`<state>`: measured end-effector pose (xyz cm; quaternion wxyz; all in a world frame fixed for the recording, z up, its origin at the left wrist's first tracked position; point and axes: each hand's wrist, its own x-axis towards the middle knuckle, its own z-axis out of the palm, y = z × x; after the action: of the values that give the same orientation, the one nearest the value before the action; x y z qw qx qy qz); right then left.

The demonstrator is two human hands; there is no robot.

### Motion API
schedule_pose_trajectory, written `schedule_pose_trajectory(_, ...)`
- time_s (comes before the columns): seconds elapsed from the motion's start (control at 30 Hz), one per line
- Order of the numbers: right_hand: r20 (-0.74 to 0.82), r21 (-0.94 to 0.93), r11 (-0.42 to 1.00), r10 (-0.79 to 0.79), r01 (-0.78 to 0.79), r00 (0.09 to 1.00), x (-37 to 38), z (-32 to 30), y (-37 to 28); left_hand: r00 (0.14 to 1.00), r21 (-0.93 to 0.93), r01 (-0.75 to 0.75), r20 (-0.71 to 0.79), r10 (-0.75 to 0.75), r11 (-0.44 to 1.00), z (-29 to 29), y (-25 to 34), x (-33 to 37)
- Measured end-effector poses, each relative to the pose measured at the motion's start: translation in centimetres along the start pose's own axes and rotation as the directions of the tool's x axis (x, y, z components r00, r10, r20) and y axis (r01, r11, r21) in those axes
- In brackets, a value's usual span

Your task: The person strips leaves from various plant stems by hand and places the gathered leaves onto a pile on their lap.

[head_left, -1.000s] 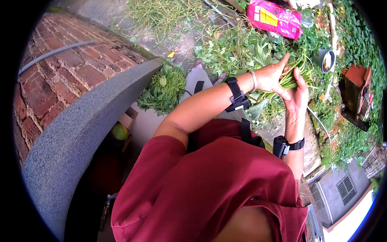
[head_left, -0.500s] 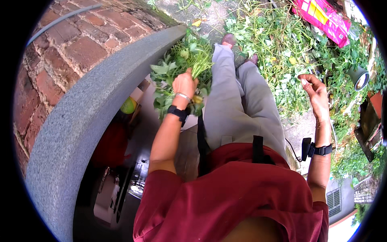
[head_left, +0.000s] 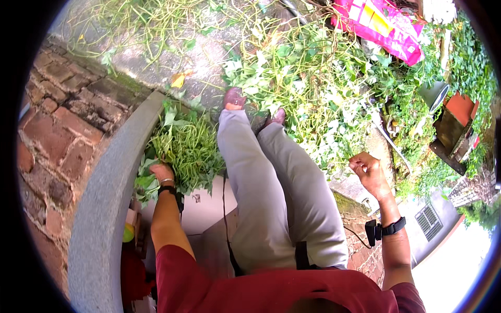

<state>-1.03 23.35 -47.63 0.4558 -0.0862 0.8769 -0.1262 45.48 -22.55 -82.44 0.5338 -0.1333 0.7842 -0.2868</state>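
Note:
My left hand [head_left: 163, 172] is at the near left side of a thick bundle of leafy green stems [head_left: 195, 141], its fingers hidden among the leaves. The bundle rests beside my left leg, by the curved grey ledge. Cut stem ends in it face up toward me. Off to the right, my right hand [head_left: 367, 171] is raised with the fingers curled and the thumb pressed toward them. Whether anything small is pinched there is too fine to see. Beneath that hand spread leafy vines [head_left: 318, 104] on the ground.
A brick wall [head_left: 62, 141] and the grey ledge [head_left: 99, 208] run along my left. A pink bag [head_left: 383, 31] lies on the vines at the far right, near a grey pot [head_left: 434, 95]. Loose stems [head_left: 156, 31] cover concrete ahead of my feet. A pale surface [head_left: 201, 206] is below the bundle.
My view has swung left. My left hand has moved from over the bundle's stems to its near left side. My right hand's fingers have curled in more and the hand sits lower.

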Motion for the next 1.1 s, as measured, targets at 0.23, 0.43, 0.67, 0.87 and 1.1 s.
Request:
schedule_pose_trajectory(0.23, -0.158, 0.051, 0.998, 0.031, -0.023, 0.987, 13.9, 4.6, 5.4, 0.976, -0.77, 0.053, -0.094, -0.196, 0.636, 1.5, -2.0, 0.3)
schedule_pose_trajectory(0.43, -0.404, 0.359, 0.931, 0.222, -0.069, 0.887, 25.5, 0.7, 5.5, 0.979, -0.891, 0.114, 0.025, -0.205, 0.439, -9.7, -7.1, -8.3)
schedule_pose_trajectory(0.67, -0.185, 0.809, 0.588, 0.287, -0.021, 0.94, 35.2, 1.9, 5.4, 0.991, -0.911, -0.098, -0.128, -0.048, 0.4, -14.7, -9.3, -12.6)
schedule_pose_trajectory(0.87, -0.047, 0.855, 0.508, 0.278, -0.106, 0.959, 26.1, 2.2, 4.0, 0.978, -0.956, -0.197, -0.206, -0.016, 0.219, -25.1, -12.1, -13.9)
schedule_pose_trajectory(1.1, -0.491, 0.755, 0.598, 0.246, 0.268, 0.836, -2.9, -17.6, 2.8, 0.926, -0.919, -0.374, -0.378, -0.005, 0.125, -34.8, -13.9, -13.7)
